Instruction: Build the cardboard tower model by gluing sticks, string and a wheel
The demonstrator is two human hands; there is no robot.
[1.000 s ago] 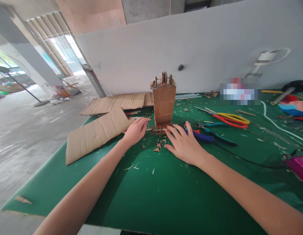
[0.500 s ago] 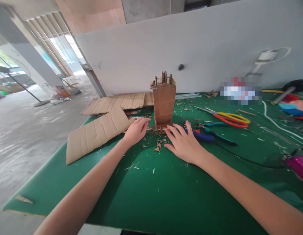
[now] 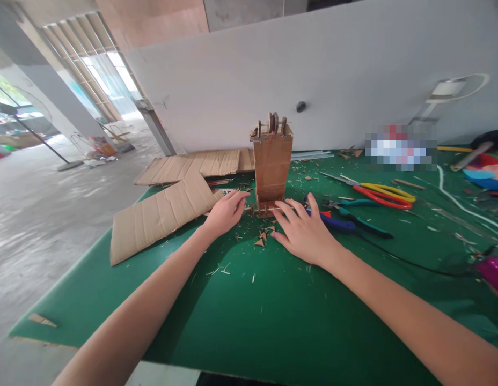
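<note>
An upright cardboard tower (image 3: 273,166) stands on the green table, with round cardboard discs (image 3: 274,123) on a stick across its top and a red string (image 3: 265,163) running down its front. Low at its base, a thin wooden stick (image 3: 249,208) passes crosswise. My left hand (image 3: 227,213) is at the left end of this stick, thumb and fingers closed round it as far as I can see. On the right side of the base lies my right hand (image 3: 303,233), fingers spread, its fingertips at the base; whether they press the stick is hidden.
Flat cardboard pieces (image 3: 164,217) lie to the left. Rightward are red-and-yellow-handled scissors (image 3: 383,195), teal-handled pliers (image 3: 365,222) and a blue glue gun (image 3: 333,222) with a black cord. Cardboard scraps (image 3: 262,238) litter the green table (image 3: 241,321). A wall stands behind.
The view has shifted slightly, so everything sits a little higher and further right. Both hands stay at the tower's base with nearly the same finger pose.
</note>
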